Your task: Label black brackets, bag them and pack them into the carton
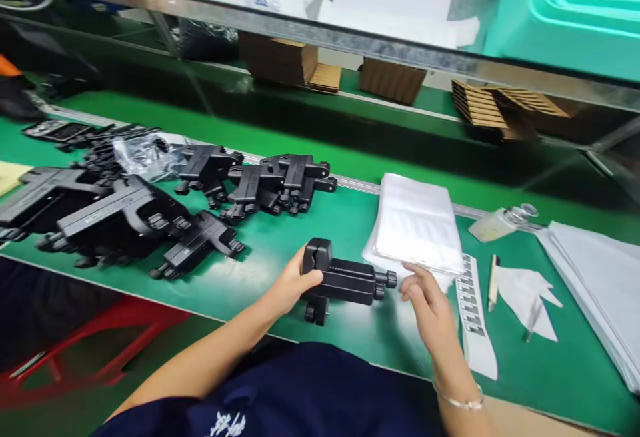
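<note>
Black plastic clamp-type holder [350,280], blocky body, is in L hand [290,285], raised over near edge of green surface [280,243]. Long axis runs L–R, dipping slightly to R; clamp head at L end, two black round knobs [386,282] visible at R end, pointing at R hand [427,303]. L fingers closed round the clamp-head end, thumb across near face. R fingers half-curled, w/ a gap between thumb & index, holding nothing, just beside the knobs.

Counts: 3 black plastic holders w/ wide arms [105,213] on surface at L, two large, one smaller, ends w/ knobs towards the person. Behind, a group of smaller black plastic brackets [297,177], prob. 4 or so; they overlap & blur, so count unsure. 1 stack of thin white sheets [420,223] ahead of R hand; 1 white printed label strip [473,317] R of it.

Containers: 1 clear squat bottle w/ metal top [497,225], far R, contents too blurred to tell; 1 crumpled clear plastic bag [150,155] among the black parts; 1 teal plastic bin [575,23] on the metal shelf [360,35], inside not visible.
</note>
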